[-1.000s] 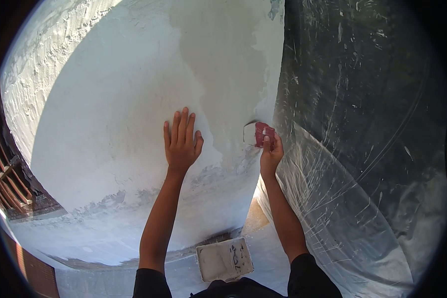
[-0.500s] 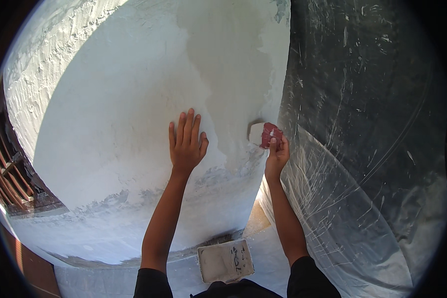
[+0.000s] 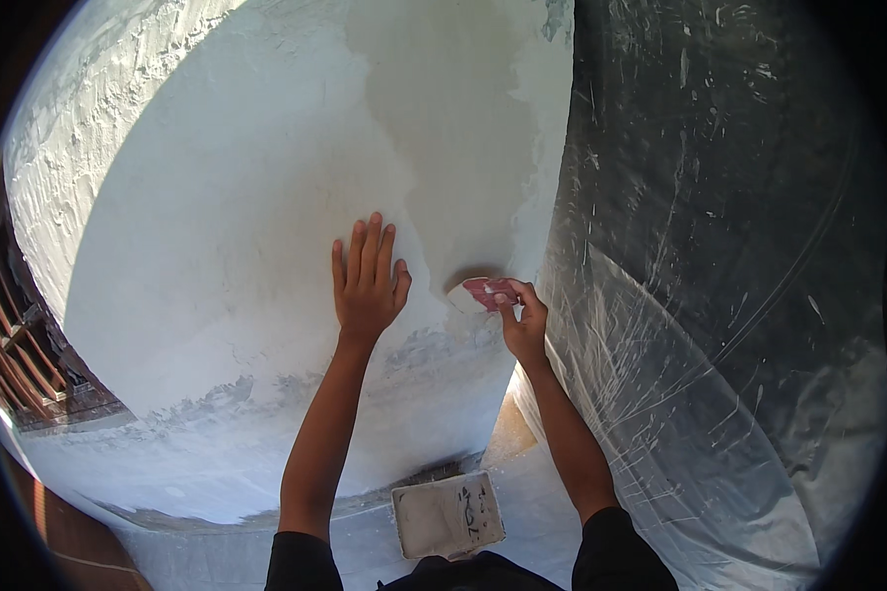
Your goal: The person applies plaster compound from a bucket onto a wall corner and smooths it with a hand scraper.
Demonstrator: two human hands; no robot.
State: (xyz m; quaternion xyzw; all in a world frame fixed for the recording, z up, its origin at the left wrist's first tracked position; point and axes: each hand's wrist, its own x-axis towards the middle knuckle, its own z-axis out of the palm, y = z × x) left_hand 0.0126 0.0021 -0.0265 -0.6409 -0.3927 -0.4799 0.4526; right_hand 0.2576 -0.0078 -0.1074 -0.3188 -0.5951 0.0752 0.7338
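Plastered wall [image 3: 217, 246], red scraper [image 3: 482, 293] gripped by right hand [image 3: 528, 327], jutting leftward, left hand [image 3: 367, 288] splayed

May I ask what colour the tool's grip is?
The grip is dull red with whitish smears, clearest in the head view.

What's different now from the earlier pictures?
The right hand moved left and a bit down, carrying the red scraper closer to the left hand; the scraper also turned. Nothing was picked up or let go. The left hand stayed flat on the wall, fingers up.
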